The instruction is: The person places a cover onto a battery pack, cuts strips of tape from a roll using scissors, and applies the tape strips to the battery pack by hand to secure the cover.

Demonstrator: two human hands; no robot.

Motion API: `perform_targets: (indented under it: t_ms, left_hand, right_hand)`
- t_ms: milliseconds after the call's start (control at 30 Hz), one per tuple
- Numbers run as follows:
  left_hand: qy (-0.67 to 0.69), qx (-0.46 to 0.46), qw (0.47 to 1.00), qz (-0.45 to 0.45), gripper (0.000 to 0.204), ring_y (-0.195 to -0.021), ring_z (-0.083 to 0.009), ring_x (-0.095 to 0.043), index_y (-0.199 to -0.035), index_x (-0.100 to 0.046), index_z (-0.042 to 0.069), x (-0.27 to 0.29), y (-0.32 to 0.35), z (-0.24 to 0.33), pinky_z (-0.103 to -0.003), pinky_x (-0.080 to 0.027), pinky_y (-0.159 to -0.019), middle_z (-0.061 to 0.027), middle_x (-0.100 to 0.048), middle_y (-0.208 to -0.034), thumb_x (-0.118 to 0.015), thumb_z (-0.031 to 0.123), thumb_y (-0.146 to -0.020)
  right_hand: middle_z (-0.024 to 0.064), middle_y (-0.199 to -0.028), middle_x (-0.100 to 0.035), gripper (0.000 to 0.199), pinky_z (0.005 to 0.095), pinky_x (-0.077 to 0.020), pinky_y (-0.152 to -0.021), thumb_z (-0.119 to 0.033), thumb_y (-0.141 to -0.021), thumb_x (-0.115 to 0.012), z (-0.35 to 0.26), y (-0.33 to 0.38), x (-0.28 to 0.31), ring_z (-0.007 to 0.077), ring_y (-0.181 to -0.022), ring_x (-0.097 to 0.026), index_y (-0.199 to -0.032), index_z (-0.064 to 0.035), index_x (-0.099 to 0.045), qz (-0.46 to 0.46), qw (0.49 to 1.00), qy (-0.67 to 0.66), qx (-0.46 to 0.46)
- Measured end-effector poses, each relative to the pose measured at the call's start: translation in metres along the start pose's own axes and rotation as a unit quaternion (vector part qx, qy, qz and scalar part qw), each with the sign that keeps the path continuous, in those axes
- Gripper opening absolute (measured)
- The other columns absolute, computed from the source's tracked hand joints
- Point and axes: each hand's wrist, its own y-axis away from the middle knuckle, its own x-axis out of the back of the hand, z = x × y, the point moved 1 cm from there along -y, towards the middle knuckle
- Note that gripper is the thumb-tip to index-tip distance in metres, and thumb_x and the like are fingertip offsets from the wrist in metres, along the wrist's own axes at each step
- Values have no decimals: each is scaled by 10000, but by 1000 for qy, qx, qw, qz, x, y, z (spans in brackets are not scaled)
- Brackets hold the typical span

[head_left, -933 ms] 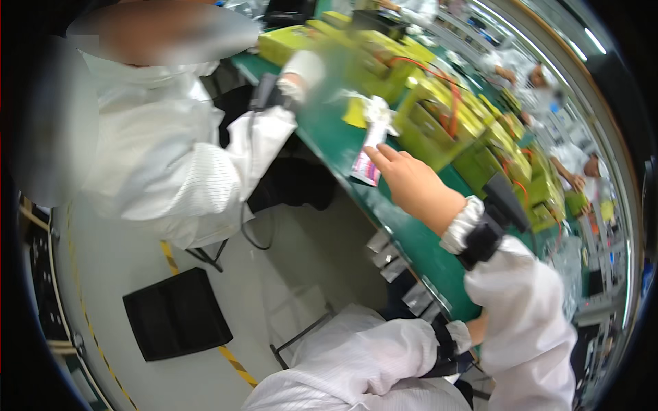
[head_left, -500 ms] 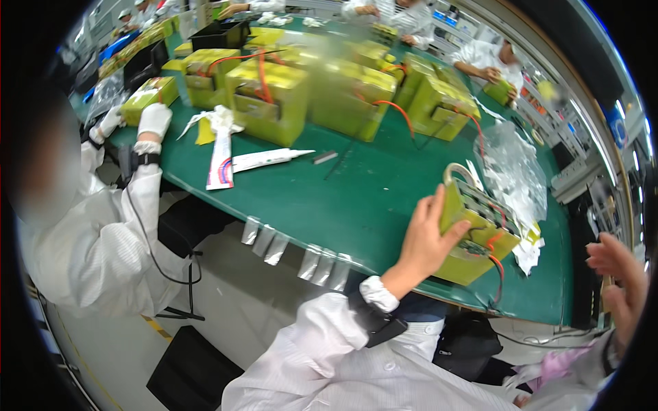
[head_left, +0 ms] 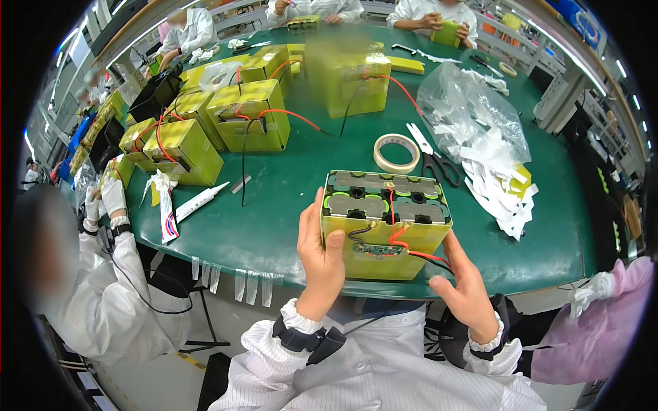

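Observation:
A yellow-green battery pack (head_left: 363, 266) stands on the table at the near edge in front of me. Its uncovered top shows grey metal strips and black cell holders. On its near face are a small green circuit board (head_left: 375, 250) and red and black wires. My left hand (head_left: 321, 264) is closed round the pack's left side, thumb on the near face. Against the right side lies my right hand (head_left: 467, 282), its thumb by the red and black leads (head_left: 433, 259). The fingers behind the pack are partly hidden.
Beyond the pack lie a tape roll (head_left: 397, 153), scissors (head_left: 439, 164), a clear plastic bag (head_left: 473, 116) and white paper strips (head_left: 504, 198). Wrapped packs (head_left: 188, 154) and a white tube (head_left: 200, 201) are at left. Tape pieces (head_left: 247, 284) hang from the edge. A gloved co-worker (head_left: 113, 195) sits left.
My right hand has come from the far right onto the pack's right side. The pack now faces me squarely, and my view has swung right.

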Motion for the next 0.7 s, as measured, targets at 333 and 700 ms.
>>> perform_targets:
  t_ms: [333, 700]
  left_hand:
    - [39, 126, 990, -43, 618, -1052, -187, -471, -1297, -328, -38, 3, 3, 9, -283, -355, -899, -150, -479, -1197, -409, 427, -899]
    - [114, 78, 984, -109, 631, -1132, -175, -403, -1349, -169, -56, 9, 3, 10, -275, -293, -950, -144, -399, -1280, -345, 370, -918]
  right_hand:
    - [233, -1261, -421, 596, 320, -319, -964, -142, -839, -556, -6, -13, -2, 305, -1175, -424, -1312, 60, -256, 11, 997, 74, -28]
    - [246, -1213, -458, 590, 321, -363, -923, -113, -804, -588, -9, -18, -4, 315, -1121, -473, -1271, 99, -298, 16, 996, 87, -24]
